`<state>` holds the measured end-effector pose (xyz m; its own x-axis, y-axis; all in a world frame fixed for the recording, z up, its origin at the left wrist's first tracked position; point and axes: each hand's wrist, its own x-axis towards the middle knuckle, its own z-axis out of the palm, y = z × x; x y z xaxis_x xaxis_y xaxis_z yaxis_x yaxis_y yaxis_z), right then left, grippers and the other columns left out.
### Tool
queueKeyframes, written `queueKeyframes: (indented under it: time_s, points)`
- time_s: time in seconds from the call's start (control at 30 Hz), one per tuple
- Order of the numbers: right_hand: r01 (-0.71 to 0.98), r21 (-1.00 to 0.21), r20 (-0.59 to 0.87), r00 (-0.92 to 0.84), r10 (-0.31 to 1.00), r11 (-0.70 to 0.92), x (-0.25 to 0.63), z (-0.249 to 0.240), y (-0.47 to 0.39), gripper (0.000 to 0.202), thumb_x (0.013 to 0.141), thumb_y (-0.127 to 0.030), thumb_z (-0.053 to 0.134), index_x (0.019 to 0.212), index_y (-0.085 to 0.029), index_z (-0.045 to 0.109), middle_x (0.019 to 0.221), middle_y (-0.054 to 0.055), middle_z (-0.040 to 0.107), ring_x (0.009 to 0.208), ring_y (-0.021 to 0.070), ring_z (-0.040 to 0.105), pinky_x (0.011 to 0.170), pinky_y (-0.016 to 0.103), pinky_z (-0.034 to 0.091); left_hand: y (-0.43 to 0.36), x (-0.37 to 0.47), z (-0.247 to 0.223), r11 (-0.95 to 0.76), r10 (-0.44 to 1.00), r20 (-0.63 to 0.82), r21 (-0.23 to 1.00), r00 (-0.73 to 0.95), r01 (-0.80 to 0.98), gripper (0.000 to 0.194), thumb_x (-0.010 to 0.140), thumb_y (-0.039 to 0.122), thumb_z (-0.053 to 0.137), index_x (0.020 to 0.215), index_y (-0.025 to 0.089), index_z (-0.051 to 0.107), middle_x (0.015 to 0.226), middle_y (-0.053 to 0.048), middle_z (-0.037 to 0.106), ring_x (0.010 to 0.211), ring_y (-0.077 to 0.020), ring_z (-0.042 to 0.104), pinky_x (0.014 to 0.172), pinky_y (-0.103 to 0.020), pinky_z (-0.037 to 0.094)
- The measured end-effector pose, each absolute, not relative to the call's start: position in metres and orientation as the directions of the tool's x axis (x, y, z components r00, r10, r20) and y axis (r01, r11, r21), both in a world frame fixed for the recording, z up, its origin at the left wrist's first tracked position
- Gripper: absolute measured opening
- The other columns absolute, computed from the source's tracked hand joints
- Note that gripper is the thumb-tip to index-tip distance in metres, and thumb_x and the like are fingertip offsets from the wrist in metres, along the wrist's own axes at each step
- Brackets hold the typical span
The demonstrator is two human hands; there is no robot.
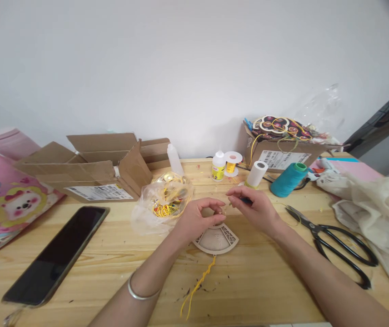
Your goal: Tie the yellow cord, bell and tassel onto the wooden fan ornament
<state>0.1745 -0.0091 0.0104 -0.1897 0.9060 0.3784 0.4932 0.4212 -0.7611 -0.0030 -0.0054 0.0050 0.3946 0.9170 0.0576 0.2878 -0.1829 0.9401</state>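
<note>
A fan-shaped wooden piece (216,240) with lattice ends lies on the wooden table, a yellow cord (201,280) trailing from its lower edge. My left hand (201,218) is at the piece's upper edge, thumb and fingers curled together around something too small to make out. Just to the right, my right hand (254,206) is closed in a pinch, with something dark partly showing between its fingers. The fingertips of both hands are close together but apart. Behind my left hand sits a clear plastic bag (147,211) of yellow cords and small beads.
Black scissors (331,238) lie at the right by a cream cloth (375,222). A teal thread cone (287,180), white roll (256,174), glue bottle (218,167) and filled box (283,156) stand behind. Leftward are a phone (56,256) and an open carton (88,179).
</note>
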Motion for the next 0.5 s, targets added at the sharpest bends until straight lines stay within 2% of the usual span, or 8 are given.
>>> queueKeyframes:
  time_s: [0.13, 0.23, 0.5]
  points:
    - [0.562, -0.717, 0.284, -0.304, 0.909, 0.412, 0.1783, 0.0148, -0.0085, 0.019, 0.078, -0.031, 0.052, 0.084, -0.018, 0.065, 0.071, 0.003, 0.065, 0.060, 0.0105, 0.055, 0.051, 0.020, 0.039, -0.0039, -0.0035, 0.0047, -0.228, 0.921, 0.095, 0.917, 0.377, 0.327, 0.017, 0.065, 0.026, 0.064, 0.080, 0.017, 0.067, 0.077, -0.002, 0.068, 0.073, -0.0142, 0.060, 0.070, -0.025, 0.047]
    - [0.584, -0.694, 0.237, -0.368, 0.899, 0.421, 0.1803, 0.0150, -0.0080, 0.021, 0.077, -0.033, 0.054, 0.081, -0.019, 0.069, 0.064, 0.002, 0.062, 0.054, 0.0095, 0.050, 0.048, 0.020, 0.035, -0.0035, -0.0036, 0.0044, -0.240, 0.920, 0.108, 0.916, 0.378, 0.323, 0.017, 0.067, 0.025, 0.063, 0.081, 0.018, 0.067, 0.078, -0.001, 0.068, 0.074, -0.0139, 0.060, 0.070, -0.024, 0.047]
    - [0.545, -0.713, 0.261, -0.375, 0.889, 0.440, 0.1767, 0.0172, -0.0101, 0.019, 0.075, -0.028, 0.056, 0.073, -0.016, 0.070, 0.055, 0.001, 0.056, 0.049, 0.0077, 0.044, 0.046, 0.020, 0.031, -0.0050, -0.0028, 0.0077, -0.239, 0.918, 0.089, 0.902, 0.386, 0.360, 0.018, 0.064, 0.028, 0.066, 0.078, 0.018, 0.067, 0.069, 0.000, 0.066, 0.065, -0.0123, 0.058, 0.064, -0.023, 0.046]
